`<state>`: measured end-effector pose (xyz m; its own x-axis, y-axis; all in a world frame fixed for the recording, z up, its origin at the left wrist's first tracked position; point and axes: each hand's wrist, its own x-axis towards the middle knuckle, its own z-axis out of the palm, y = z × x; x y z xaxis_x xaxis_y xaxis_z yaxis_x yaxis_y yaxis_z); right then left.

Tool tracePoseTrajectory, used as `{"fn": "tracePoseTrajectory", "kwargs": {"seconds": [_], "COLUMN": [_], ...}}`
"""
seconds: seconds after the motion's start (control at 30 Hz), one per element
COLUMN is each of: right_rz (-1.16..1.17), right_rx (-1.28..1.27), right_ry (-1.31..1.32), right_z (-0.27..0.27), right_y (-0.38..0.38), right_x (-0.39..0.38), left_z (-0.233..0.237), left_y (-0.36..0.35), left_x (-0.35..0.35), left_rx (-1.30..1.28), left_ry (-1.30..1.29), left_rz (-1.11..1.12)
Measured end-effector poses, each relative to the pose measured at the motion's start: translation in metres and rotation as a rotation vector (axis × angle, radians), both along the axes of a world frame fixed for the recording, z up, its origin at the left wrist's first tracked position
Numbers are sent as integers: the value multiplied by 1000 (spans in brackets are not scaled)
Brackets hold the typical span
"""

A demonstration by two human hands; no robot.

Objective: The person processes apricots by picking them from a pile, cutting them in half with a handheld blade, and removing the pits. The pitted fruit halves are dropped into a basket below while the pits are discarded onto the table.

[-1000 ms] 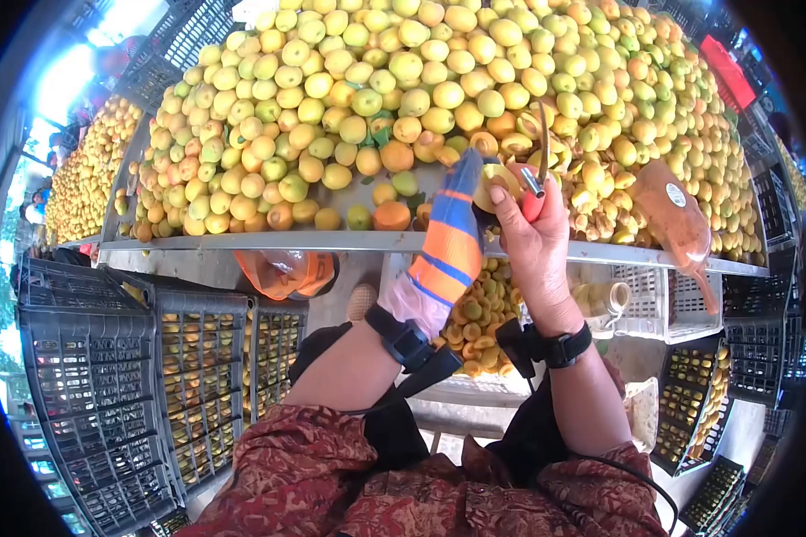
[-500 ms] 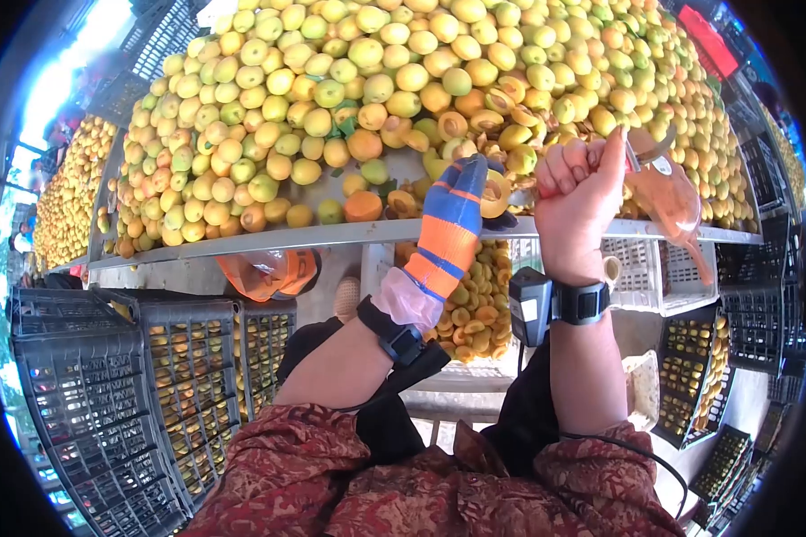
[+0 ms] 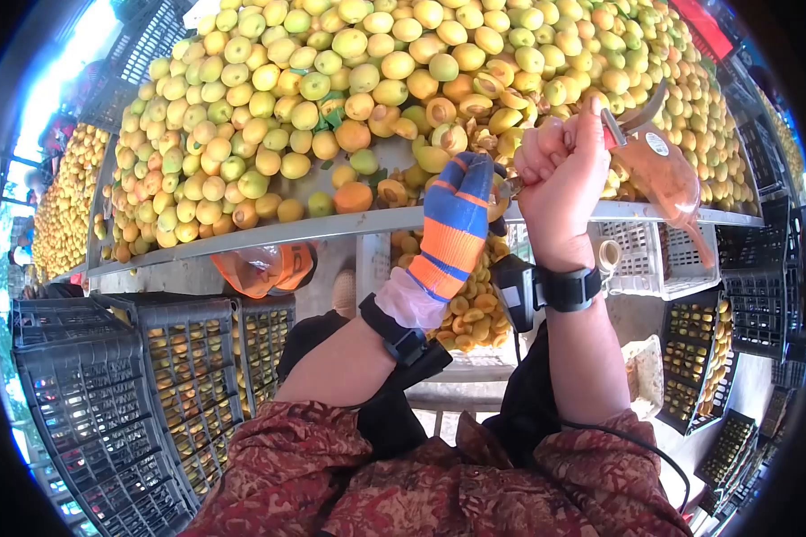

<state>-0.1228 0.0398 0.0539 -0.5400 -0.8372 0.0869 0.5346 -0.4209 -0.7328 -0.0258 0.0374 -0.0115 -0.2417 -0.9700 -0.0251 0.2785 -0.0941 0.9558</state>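
Observation:
My left hand point(image 3: 461, 197), in an orange and blue striped glove, is closed round an apricot point(image 3: 500, 204), mostly hidden by the glove. Close beside it, my bare right hand point(image 3: 560, 166) is wrapped round a red-handled tool with a curved metal blade point(image 3: 647, 107). That blade points up and away past the thumb, while a small metal tip shows between the two hands. Both hands are over the near rim of a metal table point(image 3: 322, 231). Beyond them lies a large heap of apricots point(image 3: 331, 63), with cut halves nearest the hands.
Below the rim, apricot halves point(image 3: 470, 313) fill a container between my knees. Black crates point(image 3: 188, 358) with fruit stand at left, another black crate point(image 3: 694, 362) at right. A white crate point(image 3: 622, 255) and an orange bag point(image 3: 264, 268) sit under the table; a clear plastic bag point(image 3: 663, 179) hangs over its rim.
My right hand has moved left and slightly down, bringing the tool's tip to the apricot in my left hand. The gloved fingers now cover more of the fruit.

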Motion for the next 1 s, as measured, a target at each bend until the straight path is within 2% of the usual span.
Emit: {"fn": "tracePoseTrajectory", "kwargs": {"seconds": [0.03,0.1,0.13,0.17,0.23,0.3,0.33,0.4,0.43,0.5,0.53,0.63,0.7,0.73,0.77,0.83,0.9,0.97,1.0], "right_rz": [17,13,35,57,50,82,85,120,118,114,104,131,88,93,98,82,126,138,195], "right_rx": [15,71,109,145,172,110,110,72,74,71,64,55,102,121,136,71,10,320,266], "right_ry": [-126,-138,-225,-312,-350,-292,-292,-54,-55,152,243,198,-57,-80,-102,-68,28,578,868], "right_z": [-2,-7,-11,-14,-15,-9,-5,2,4,4,3,1,-4,-4,-3,8,5,10,11], "right_y": [-1,-1,0,1,1,1,1,2,4,5,6,7,-2,-4,-6,-4,-1,7,9], "right_x": [-1,3,5,6,5,4,6,13,14,18,21,25,13,10,8,1,-17,-20,-12], "left_z": [-1,-1,-1,-1,3,9,6,5,7,16,19,27,32,22,19,21,25,29,26], "left_y": [0,0,0,-1,1,3,0,-7,-7,-7,-3,6,13,6,1,-7,-15,-18,-21], "left_x": [0,-1,-1,-1,-1,-1,0,2,5,13,14,13,5,6,8,13,19,23,25], "left_rx": [2,-207,-203,-303,-400,152,151,209,211,693,700,719,864,975,971,788,804,672,617], "left_ry": [-1,-130,-131,-157,-184,78,78,149,148,417,417,295,535,631,631,367,272,158,78], "left_rz": [-1,90,91,116,140,55,58,33,31,-230,-227,-300,-160,-193,-193,-185,-164,-138,-115]}}
